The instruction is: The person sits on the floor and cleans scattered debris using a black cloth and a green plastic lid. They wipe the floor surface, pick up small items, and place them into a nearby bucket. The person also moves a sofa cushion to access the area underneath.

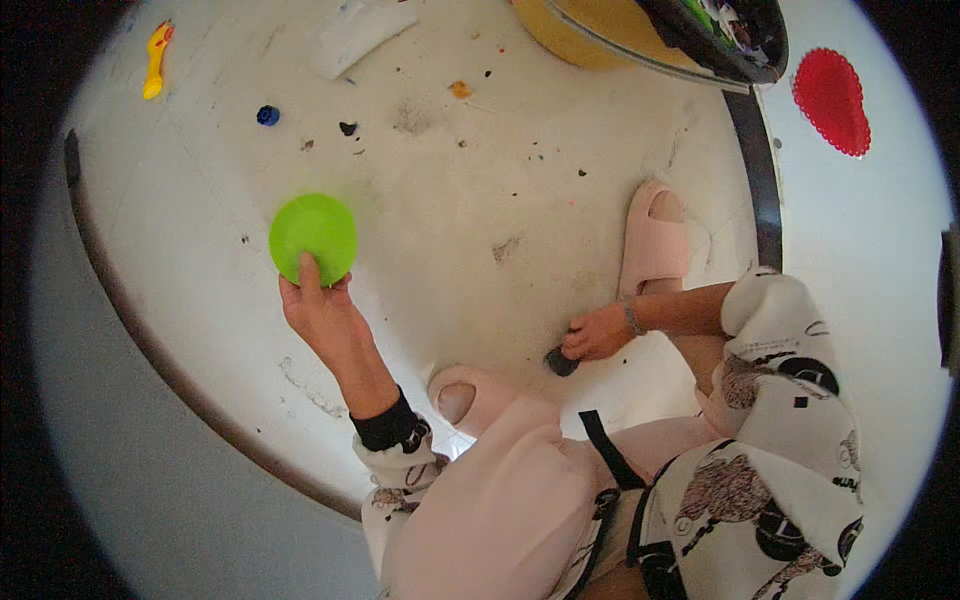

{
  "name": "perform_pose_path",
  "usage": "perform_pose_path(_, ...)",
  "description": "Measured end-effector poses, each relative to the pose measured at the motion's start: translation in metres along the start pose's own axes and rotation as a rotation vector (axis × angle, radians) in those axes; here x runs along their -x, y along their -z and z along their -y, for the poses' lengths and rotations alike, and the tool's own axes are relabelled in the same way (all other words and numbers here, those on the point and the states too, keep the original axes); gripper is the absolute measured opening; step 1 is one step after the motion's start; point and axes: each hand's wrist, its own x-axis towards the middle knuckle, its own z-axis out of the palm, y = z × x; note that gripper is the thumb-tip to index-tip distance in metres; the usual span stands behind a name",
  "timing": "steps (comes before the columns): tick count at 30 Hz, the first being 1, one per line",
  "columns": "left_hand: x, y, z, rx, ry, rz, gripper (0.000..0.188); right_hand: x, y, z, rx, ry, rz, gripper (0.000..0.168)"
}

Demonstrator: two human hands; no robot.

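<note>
My left hand [324, 315] is closed on the near edge of a round, bright green plastic disc [315, 225]. Its thumb lies on top while the other fingers are mostly hidden beneath. Low over the floor, between two pink slippers, my right hand [598, 332] grips a small dark grey object [561, 361]. The fingers cover part of that object, so its exact kind is unclear. One slipper [649, 240] is beyond my right forearm; the other slipper [472, 397] is between my two arms.
Dirt bits dot the pale floor [420, 225]. Farther off lie a blue cap-like piece [268, 115], a yellow toy [156, 61], an orange bit [460, 90] and a white sheet [364, 37]. A yellowish bin [577, 37] with black lining stands top right, near a red scalloped piece [832, 101].
</note>
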Motion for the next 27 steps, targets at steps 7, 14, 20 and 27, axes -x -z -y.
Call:
perform_pose_path(7,0.006,-0.006,0.013,-0.026,0.075,0.035,0.021,-0.002,0.119,-0.187,0.403,-0.561,-0.387,0.021)
perform_pose_path(14,0.015,-0.034,-0.012,-0.105,-0.028,0.113,0.027,-0.015,0.149,-0.13,0.093,-0.887,-0.462,0.032)
perform_pose_path(20,0.042,-0.087,-0.045,-0.524,-0.274,0.594,0.026,0.088,0.24,-0.012,-0.123,-1.267,-0.509,0.039)
perform_pose_path(27,0.064,-0.19,-0.047,-1.036,-0.34,0.911,0.037,0.232,0.228,-0.033,-0.181,-1.771,-1.167,0.022)
